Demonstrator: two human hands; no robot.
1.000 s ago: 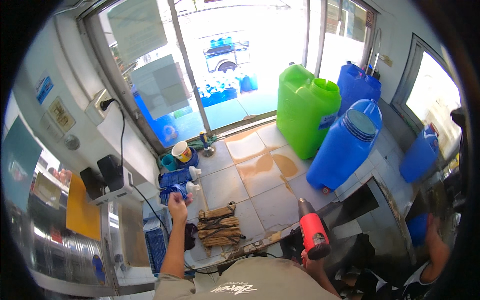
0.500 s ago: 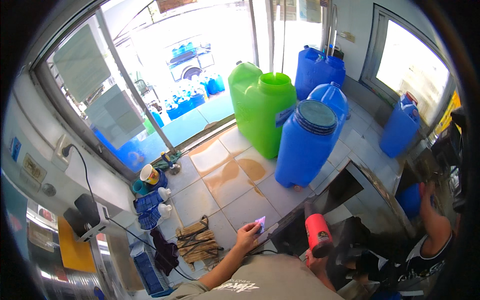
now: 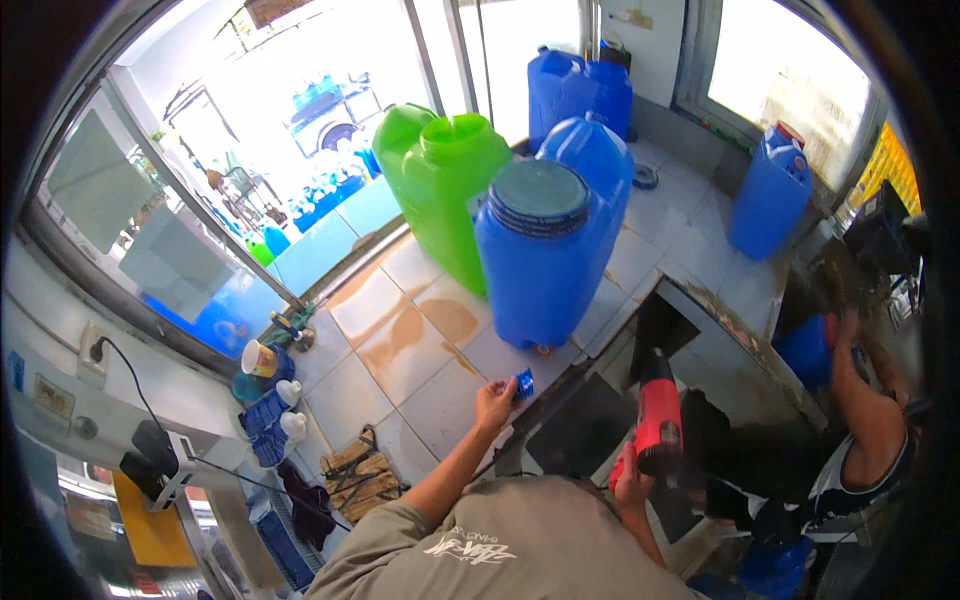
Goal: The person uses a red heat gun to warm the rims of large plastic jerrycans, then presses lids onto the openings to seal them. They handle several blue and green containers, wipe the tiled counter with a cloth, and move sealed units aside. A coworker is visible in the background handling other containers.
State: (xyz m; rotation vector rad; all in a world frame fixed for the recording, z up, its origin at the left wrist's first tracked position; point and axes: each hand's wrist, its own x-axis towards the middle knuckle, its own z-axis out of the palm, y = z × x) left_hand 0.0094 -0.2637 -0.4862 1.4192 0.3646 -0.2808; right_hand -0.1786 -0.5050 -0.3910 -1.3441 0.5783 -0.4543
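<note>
Far left: white power strip (image 3: 178,470), black adapters plugged in. Two blue bundles (image 3: 265,428) with white ends lie on the tiled surface (image 3: 425,405), dark cloth (image 3: 305,505) near them. Then a stack of wooden slats (image 3: 355,478). Green jug (image 3: 440,195) stands open-mouthed, just behind the large blue jug. Left hand (image 3: 495,403) pinches a small blue piece (image 3: 524,383) between thumb and fingertips, near the foot of the large blue jug (image 3: 540,275); can't tell if the piece touches the tiles. Right hand (image 3: 630,482) is wrapped around the grip of a red heat gun (image 3: 658,418), nozzle pointing away from the wearer. Far right: co-worker's arm (image 3: 862,410) reaches to another blue container (image 3: 803,352); grip there unclear.
</note>
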